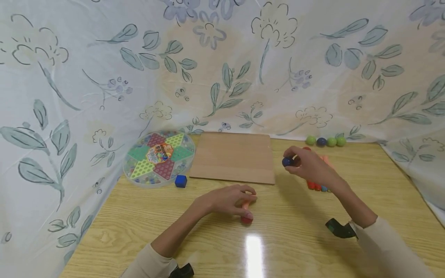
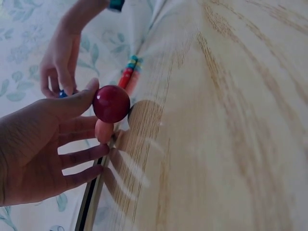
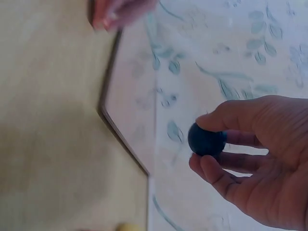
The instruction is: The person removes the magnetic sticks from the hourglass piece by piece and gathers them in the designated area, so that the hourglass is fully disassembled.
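Note:
My left hand point(image 1: 227, 199) is low over the middle of the table. It holds an orange stick point(image 1: 246, 204) with a glossy red ball point(image 2: 111, 104) at its near end, the thumb against the ball and the fingers bent along the stick. Further right and raised off the table, my right hand point(image 1: 311, 165) pinches a dark blue ball point(image 3: 207, 139) between thumb and fingertips. Partly hidden below that hand lie red sticks point(image 1: 311, 185), an orange one point(image 1: 326, 159) and a red ball point(image 1: 306, 148).
A wooden board point(image 1: 233, 156) lies at the back centre. Left of it is a round star-patterned game board point(image 1: 160, 156) with marbles, a blue cube point(image 1: 180, 181) in front. Green balls point(image 1: 311, 140) and a dark blue ball point(image 1: 321, 142) line the back right edge, before a floral cloth point(image 1: 215, 58).

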{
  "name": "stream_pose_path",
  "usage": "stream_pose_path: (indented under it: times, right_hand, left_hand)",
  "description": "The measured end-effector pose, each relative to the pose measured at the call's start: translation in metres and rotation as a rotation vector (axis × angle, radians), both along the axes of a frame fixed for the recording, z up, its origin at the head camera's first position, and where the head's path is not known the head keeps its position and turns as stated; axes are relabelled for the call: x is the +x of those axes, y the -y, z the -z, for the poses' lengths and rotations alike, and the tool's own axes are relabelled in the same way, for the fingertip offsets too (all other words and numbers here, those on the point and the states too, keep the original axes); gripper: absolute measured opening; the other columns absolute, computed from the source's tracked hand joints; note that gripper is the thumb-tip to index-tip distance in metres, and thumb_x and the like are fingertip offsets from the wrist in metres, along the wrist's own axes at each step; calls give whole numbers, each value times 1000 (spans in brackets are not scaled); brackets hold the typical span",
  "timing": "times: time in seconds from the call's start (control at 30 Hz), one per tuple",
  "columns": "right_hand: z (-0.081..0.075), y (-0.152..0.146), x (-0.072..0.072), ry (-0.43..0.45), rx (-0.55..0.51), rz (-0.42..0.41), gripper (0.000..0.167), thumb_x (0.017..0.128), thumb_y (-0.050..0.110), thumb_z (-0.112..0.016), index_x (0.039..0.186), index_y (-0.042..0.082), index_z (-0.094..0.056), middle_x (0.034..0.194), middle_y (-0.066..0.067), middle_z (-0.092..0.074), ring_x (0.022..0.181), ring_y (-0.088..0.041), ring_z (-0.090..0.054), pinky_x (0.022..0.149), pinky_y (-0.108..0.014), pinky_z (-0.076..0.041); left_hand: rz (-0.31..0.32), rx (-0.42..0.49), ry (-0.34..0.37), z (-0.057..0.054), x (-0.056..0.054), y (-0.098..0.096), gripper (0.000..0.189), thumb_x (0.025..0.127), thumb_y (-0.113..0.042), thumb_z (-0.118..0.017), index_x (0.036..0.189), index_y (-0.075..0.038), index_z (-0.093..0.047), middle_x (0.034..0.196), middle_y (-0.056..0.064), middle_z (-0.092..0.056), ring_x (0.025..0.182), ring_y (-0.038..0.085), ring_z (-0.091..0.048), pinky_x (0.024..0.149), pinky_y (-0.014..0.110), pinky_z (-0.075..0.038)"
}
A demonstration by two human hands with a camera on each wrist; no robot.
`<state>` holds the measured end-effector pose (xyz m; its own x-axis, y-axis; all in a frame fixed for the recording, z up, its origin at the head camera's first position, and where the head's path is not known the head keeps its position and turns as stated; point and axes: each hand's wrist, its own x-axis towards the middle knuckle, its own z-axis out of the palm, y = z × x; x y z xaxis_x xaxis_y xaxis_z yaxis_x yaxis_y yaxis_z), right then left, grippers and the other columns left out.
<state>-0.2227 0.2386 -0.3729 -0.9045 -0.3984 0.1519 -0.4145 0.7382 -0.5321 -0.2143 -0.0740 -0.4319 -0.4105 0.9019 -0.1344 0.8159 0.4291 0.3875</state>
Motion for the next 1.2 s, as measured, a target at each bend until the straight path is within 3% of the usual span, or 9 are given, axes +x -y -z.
stream_pose_path:
  times: [0.07,0.2,0.3,0.47,0.57,0.73,0.97,1.2]
  right_hand:
    - [-6,-10,-11,-20,7,39,31,91,-1,-76,118,-4,-61,108,-21,-71,93,-29,-74,75,-26,-60]
    - [-17,-32,-41,-55,51,136,33,90,-2,-73,118,-5,-56,111,-27,-69,97,-38,-71,83,-44,-63]
    - [-20,-48,-65,-59,111,156,35,92,1,-71,122,-8,-54,114,-33,-67,102,-45,-68,90,-57,-60]
    - [-11,-72,-100,1,199,159,41,95,4,-70,130,-11,-54,120,-37,-65,103,-49,-65,86,-59,-59]
    - [-2,-78,-114,20,225,153,39,94,2,-70,128,-11,-56,123,-38,-65,107,-49,-64,91,-60,-56]
    - [13,-81,-127,34,243,119,34,91,-2,-73,120,-10,-58,126,-37,-64,121,-53,-59,107,-66,-46]
    - [28,-85,-133,94,253,169,37,90,-1,-74,122,-7,-57,131,-35,-63,122,-50,-57,109,-65,-44]
    - [33,-88,-136,105,243,180,40,91,2,-73,126,-7,-56,134,-35,-61,121,-50,-57,108,-65,-44]
  left_hand:
    - [7,0,-8,1,0,0,57,103,-44,-65,148,-11,-59,156,8,-53,143,25,-53,121,36,-43]
    - [13,-3,-21,3,-1,0,58,103,-46,-64,149,-11,-58,156,8,-52,143,25,-53,121,35,-43]
    - [14,-4,-18,4,-1,0,58,103,-45,-64,149,-10,-58,156,8,-53,143,25,-53,121,35,-43]
    - [11,-3,-4,3,-2,1,57,103,-44,-64,149,-11,-57,156,7,-52,143,24,-53,121,35,-43]
    - [10,5,7,3,-2,1,57,103,-43,-64,149,-11,-57,156,8,-52,143,25,-53,121,35,-44]
    - [3,2,20,3,-1,1,58,103,-43,-65,151,-12,-56,158,7,-51,145,25,-51,121,35,-43]
    - [-3,5,26,4,-1,0,58,103,-43,-65,152,-12,-55,158,6,-50,146,25,-50,122,35,-42]
    - [0,13,26,5,-2,0,58,103,-43,-65,151,-12,-55,158,7,-51,145,25,-51,121,35,-43]
